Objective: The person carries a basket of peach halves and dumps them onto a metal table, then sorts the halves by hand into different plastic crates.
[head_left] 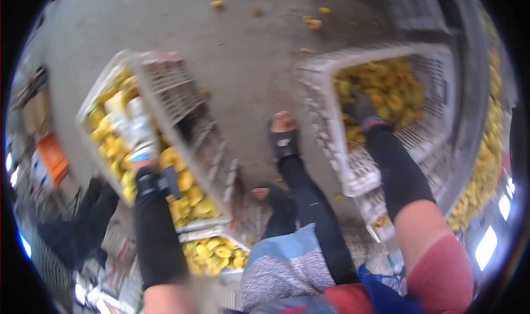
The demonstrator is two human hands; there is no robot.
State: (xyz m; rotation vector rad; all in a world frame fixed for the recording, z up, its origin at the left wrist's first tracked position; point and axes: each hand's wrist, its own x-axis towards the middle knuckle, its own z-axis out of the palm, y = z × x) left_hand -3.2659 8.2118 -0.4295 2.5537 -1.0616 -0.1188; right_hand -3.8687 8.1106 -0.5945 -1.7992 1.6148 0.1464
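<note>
My left hand [130, 122], in a pale glove, lies over yellow fruit halves [194, 195] in a tilted white plastic crate [207, 140] on the left. Its fingers look stretched out and apart over the fruit, though blurred. My right hand [362, 111], in a dark glove, reaches into another white crate [331, 137] on the right. It touches the yellow fruit halves [393, 87] there; its fingers are dark and smeared, so their grip is hidden. Black sleeves cover both forearms, and a dark device is strapped at my left wrist.
Below the left crate, another crate holds more yellow fruit halves [218, 253]. Several loose pieces [315, 24] lie on the concrete floor [243, 54]. Along the right edge runs a long heap of yellow fruit [486, 159]. An orange box [52, 158] stands far left. My feet are between the crates.
</note>
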